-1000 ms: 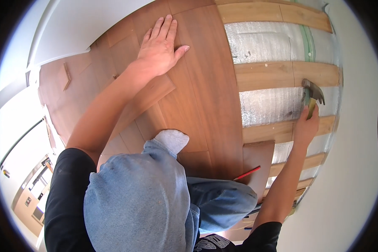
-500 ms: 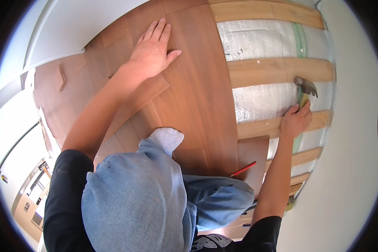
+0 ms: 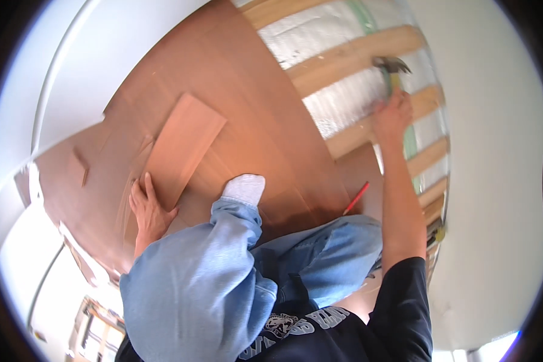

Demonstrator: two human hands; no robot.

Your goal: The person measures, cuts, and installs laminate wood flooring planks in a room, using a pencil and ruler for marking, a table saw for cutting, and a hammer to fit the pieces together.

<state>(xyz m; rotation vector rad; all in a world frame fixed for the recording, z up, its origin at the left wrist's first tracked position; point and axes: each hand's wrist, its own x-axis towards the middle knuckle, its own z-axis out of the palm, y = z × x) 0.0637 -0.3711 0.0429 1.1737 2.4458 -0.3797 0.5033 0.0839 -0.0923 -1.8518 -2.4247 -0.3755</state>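
My right hand [image 3: 393, 116] is wrapped round the yellowish handle of a claw hammer [image 3: 394, 77]. The hammer's metal head points away from me, above the silvery insulation [image 3: 344, 102] between pale wooden battens [image 3: 357, 57]. Over on the left, my left hand [image 3: 149, 210] rests with fingers stretched out by the near end of a loose brown floorboard [image 3: 186, 145]. Its fingertips are at the board's edge; whether they grip it I cannot tell. That board lies on top of the laid wood flooring [image 3: 253, 102].
A red pencil [image 3: 357, 198] lies on a brown board piece [image 3: 359, 166] beside my right knee. My socked foot [image 3: 245, 188] stands on the flooring. A small wood offcut [image 3: 81, 166] lies far left. A pale wall [image 3: 489, 181] runs along the right.
My left hand has come back from the far flooring to the loose board near me. The view has turned; the hammer remains in my right hand.
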